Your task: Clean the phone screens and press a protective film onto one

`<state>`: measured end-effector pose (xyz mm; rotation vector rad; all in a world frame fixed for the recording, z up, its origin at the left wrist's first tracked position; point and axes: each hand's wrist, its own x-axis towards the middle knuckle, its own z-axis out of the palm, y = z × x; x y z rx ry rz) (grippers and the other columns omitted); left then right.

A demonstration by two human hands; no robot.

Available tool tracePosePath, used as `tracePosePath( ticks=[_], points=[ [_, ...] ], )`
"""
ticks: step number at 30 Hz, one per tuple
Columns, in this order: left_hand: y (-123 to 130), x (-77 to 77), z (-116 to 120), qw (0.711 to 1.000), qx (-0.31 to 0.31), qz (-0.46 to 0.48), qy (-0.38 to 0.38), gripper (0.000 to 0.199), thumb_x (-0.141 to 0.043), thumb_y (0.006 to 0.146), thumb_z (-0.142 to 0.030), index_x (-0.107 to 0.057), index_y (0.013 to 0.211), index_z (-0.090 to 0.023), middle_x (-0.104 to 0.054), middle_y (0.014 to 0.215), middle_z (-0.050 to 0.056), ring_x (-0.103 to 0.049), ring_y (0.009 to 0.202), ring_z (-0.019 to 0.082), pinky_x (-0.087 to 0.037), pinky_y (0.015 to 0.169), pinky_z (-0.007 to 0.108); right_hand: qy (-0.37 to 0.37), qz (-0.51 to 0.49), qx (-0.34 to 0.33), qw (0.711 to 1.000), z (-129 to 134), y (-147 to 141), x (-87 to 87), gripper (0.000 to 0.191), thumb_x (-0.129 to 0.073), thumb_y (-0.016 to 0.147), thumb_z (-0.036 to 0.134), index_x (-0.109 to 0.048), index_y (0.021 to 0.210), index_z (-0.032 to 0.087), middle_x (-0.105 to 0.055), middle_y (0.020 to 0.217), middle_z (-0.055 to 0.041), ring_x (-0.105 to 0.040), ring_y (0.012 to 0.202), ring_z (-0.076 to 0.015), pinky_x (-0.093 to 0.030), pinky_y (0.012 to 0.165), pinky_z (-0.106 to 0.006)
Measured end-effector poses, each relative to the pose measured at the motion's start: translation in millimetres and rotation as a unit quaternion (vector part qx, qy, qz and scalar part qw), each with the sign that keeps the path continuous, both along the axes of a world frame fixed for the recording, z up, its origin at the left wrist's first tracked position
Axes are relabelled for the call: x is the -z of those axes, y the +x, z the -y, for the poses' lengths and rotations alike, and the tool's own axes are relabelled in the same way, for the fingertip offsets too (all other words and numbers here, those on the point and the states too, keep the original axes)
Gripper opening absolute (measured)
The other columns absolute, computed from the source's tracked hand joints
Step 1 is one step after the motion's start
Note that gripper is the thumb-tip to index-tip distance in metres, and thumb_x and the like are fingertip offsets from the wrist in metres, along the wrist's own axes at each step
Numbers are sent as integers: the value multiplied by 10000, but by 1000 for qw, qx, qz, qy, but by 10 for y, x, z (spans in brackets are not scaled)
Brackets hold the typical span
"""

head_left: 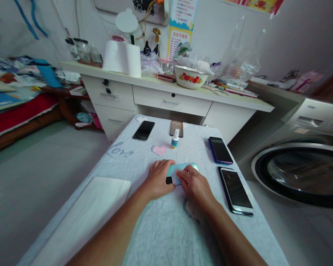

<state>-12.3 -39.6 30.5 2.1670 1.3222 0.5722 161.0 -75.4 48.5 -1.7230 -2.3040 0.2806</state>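
A light blue-green smartphone [173, 170] lies back side up low over the cloth-covered table, its dark camera block at the lower left. My left hand [158, 180] grips its left end, thumb and fingers at opposite edges. Curled fingers of my right hand [193, 181] press on the right part of the phone's back; whether something small is pinched in them is hidden. Just beyond the phone stands a small white spray bottle [174, 139] with a blue and yellow label. Behind that bottle lies a clear brownish phone case [180, 128].
A black phone [144, 130] lies at the table's far left. Along the right edge are a purple-edged phone [221, 150] and a white-framed phone [236, 190] on a dark object. A whitish board [86, 218] lies front left. Beyond stand a desk [172, 101] and a washing machine [299, 162].
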Motion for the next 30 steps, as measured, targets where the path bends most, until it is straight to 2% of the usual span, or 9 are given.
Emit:
tracePosePath(
  ticks=[4,10,14,20,23,26,30],
  points=[
    [0,-8,4,1000,2,-3,2,610,-685,674,-247,-466,1243,-233,-558,1292,56,-455,1196,273,-341,1039,425,2,30,22,999,-21,36,1,263,-436,1005,265,-695,1048,264,-628,968,-33,-580,836,-152,-355,658,-226],
    [-9,22,18,1000,0,-3,12,634,-648,667,-221,-461,1273,-227,-556,1305,65,-454,1204,277,-340,1051,427,21,44,58,997,-78,153,62,293,-399,1021,298,-677,1110,290,-628,1008,-33,-580,869,-158,-359,673,-232],
    [9,57,10,1000,-18,18,18,550,-588,732,-209,-479,1271,-201,-575,1310,78,-475,1202,276,-350,1051,442,39,49,75,995,-103,203,65,287,-409,1012,291,-675,1117,267,-614,1046,-61,-563,937,-180,-378,714,-244],
    [55,164,-68,993,-75,77,52,383,-453,831,-130,-559,1195,-185,-670,1176,74,-547,1128,246,-413,1011,440,53,53,74,994,-120,205,84,242,-466,978,240,-671,1105,226,-596,1017,-85,-544,952,-199,-385,787,-266],
    [52,206,-134,983,-131,105,78,337,-413,853,-103,-595,1130,-167,-693,1096,86,-578,1071,229,-451,980,409,54,58,73,994,-136,185,116,264,-423,995,219,-680,1057,219,-601,969,-83,-541,934,-200,-372,784,-268],
    [37,212,-189,977,-174,97,83,338,-401,848,-73,-615,1094,-162,-710,1033,85,-595,1021,225,-468,954,392,62,59,61,995,-157,151,148,283,-396,1009,221,-680,1010,216,-601,938,-75,-530,921,-196,-354,775,-266],
    [26,188,-215,976,-190,78,75,334,-410,842,-56,-622,1074,-170,-721,980,71,-604,982,221,-478,928,376,73,57,41,995,-181,64,180,292,-389,1018,246,-670,947,211,-593,906,-59,-506,866,-182,-326,743,-266]
  ],
)
